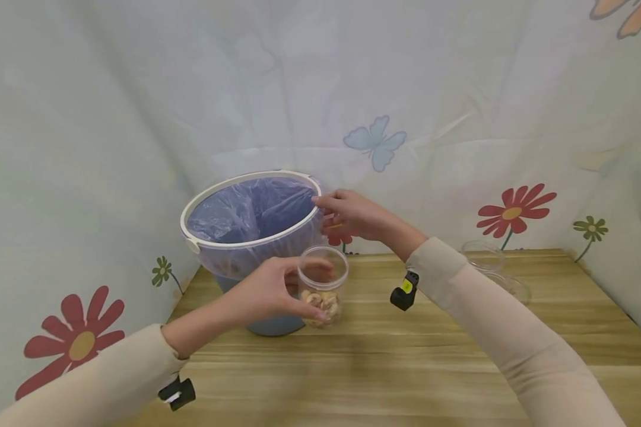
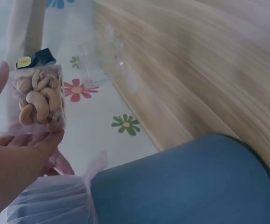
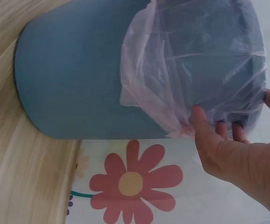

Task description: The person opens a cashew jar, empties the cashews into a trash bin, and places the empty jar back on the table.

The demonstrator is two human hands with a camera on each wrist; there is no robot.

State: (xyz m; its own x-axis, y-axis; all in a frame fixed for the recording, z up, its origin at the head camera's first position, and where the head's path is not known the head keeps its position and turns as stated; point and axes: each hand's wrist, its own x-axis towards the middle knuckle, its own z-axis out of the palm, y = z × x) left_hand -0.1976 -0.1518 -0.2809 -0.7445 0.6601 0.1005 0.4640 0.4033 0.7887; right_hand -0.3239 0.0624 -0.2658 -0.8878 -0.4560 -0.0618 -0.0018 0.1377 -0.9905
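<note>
In my left hand (image 1: 269,293) I hold a clear round jar (image 1: 323,273), its open mouth upward, in front of a blue trash can (image 1: 275,326). Cashews (image 2: 39,100) fill the lower part of the jar. My right hand (image 1: 360,216) is at the right side of the can's white rim (image 1: 235,244); the thumb is at the edge and the other fingers lie against the outside. A thin translucent bag (image 3: 158,74) lines the can and folds down over its outer wall. The can's bottom inside is hidden.
The can stands on a wood-grain table (image 1: 406,367) at its left back. Clear round plastic pieces (image 1: 507,287), perhaps lids or a container, lie at the right back. A pale curtain (image 1: 432,77) printed with flowers and butterflies encloses the table.
</note>
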